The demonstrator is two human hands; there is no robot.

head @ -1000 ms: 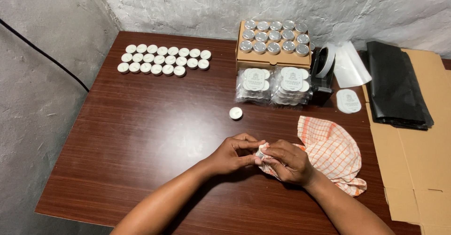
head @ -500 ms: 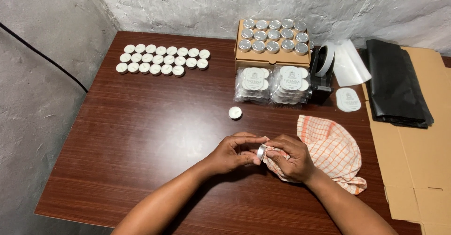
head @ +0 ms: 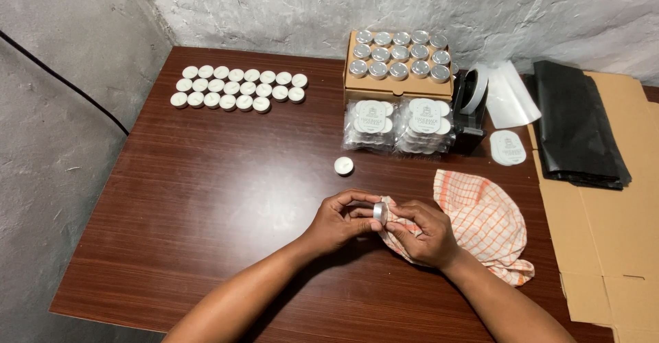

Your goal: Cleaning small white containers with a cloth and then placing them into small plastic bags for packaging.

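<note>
Silvery metal shows between the fingertips: a small tealight cup [head: 379, 212] is pinched on edge above the brown wooden table [head: 206, 199], near its front middle; the left hand [head: 341, 221] clamps it narrowly with thumb and forefinger, while the right hand [head: 423, 232] closes on a fold of the orange-checked cloth [head: 484, 223] and presses it against the cup's side. Being a short disc, the cup has no real long axis; its round faces point left and right, its rim stands vertical, and which face is the open one I cannot tell. A likely mishap, as I judge it, is the cup popping out of so light a pinch if the cloth pushes sideways, then rolling off on its rim toward the lone white tealight [head: 344, 166] or the table edge; too hard a squeeze could dent the thin wall. Well apart at the back lie rows of white candles [head: 240, 88], a cardboard tray of metal cups [head: 399, 58], two clear packs [head: 399, 123], and a tape dispenser [head: 471, 106].
</note>
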